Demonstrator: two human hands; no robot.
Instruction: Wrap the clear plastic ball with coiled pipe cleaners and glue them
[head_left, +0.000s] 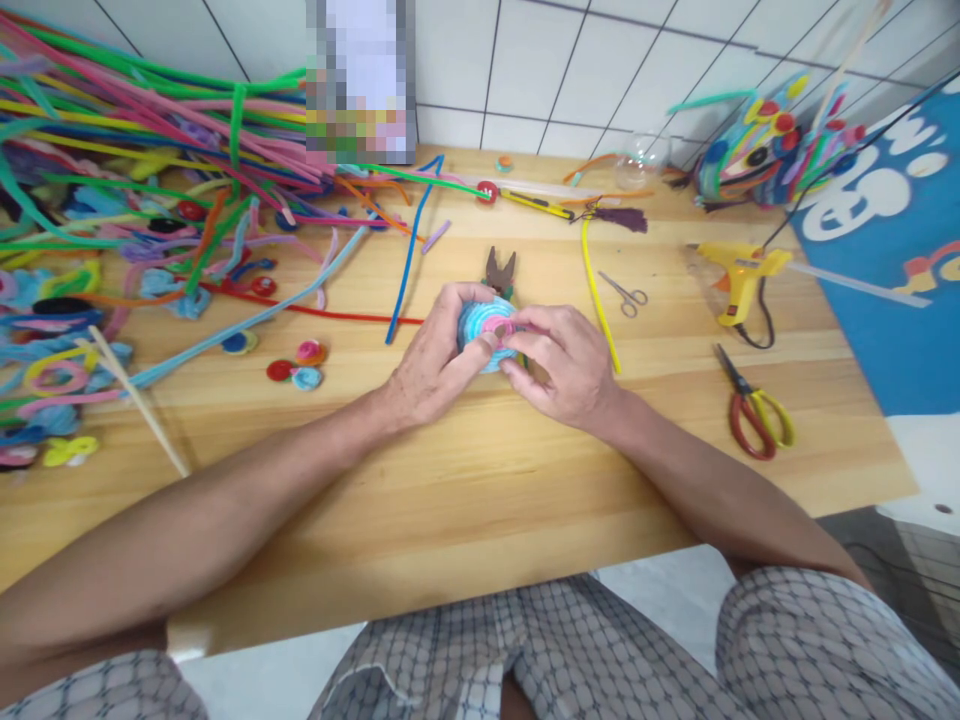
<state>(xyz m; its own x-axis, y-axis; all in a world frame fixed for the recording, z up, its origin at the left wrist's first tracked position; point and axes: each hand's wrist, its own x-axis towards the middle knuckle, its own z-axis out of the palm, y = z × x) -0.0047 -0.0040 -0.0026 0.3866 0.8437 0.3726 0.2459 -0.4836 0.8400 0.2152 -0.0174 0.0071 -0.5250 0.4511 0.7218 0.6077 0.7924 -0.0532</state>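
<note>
pink-centred light-blue fuzzy coiled disc [472,325] between both hands, round, no long axis; left hand [441,352] pinches its left side; right hand [566,360] bunches fingertips at its centre, can't tell on what

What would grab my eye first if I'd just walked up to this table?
Probably the tangle of brightly coloured fuzzy stems spilling over the table's left side. Next, at the centre, the left hand and right hand hold a round blue piece with a pink middle. Over on the right, a yellow glue gun lies beyond scissors with one red and one yellow handle.
</note>
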